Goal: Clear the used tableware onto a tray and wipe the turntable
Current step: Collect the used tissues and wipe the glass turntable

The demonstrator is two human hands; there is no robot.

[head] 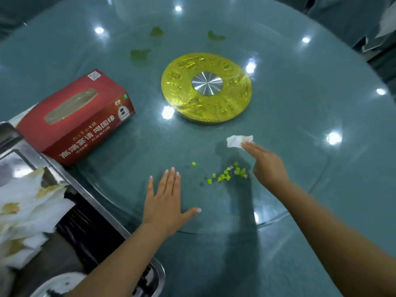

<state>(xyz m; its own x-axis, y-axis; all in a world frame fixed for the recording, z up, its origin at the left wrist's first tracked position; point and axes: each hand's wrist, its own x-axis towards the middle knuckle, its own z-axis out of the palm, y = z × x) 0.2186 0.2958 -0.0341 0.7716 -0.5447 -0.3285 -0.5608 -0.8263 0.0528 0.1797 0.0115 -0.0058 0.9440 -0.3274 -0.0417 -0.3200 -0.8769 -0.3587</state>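
Risk: right hand (267, 163) with straight fingers pressing crumpled tissue (239, 140) on glass turntable (300, 125) could scatter green vegetable bits (230, 173) off the edge; left hand (165, 202) flat, empty, bracing it.

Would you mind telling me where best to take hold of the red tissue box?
Probably grip the red tissue box across its narrow width, on the two long side faces, coming from above. It lies flat on the glass turntable, slot upward, its top unobstructed.

tray (102, 202) cut off left, tissue (237, 140) partly covered
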